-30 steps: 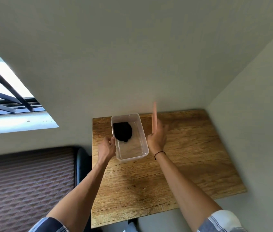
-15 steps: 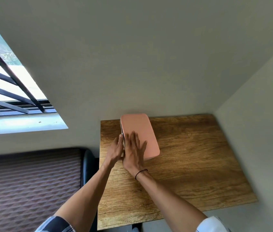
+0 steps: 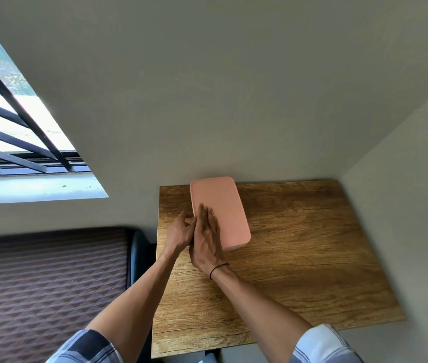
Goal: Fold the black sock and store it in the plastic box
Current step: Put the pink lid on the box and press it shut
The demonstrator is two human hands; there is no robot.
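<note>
The plastic box stands at the far left of the wooden table [image 3: 299, 252], covered by its pink lid [image 3: 223, 205]. The black sock is hidden under that lid. My right hand [image 3: 206, 237] lies flat with fingers stretched out on the lid's near left part. My left hand [image 3: 180, 231] rests against the box's left side, its fingers curled at the lid's edge.
The table stands in a corner, with walls behind it and to its right. To its left is a dark chair back [image 3: 139, 247] and a patterned brown surface [image 3: 45, 284]. A barred window [image 3: 11, 132] is at the upper left.
A second ago the box was uncovered with the sock visible and my right hand held the lid upright. The lid now lies on the box under my flat right hand.
</note>
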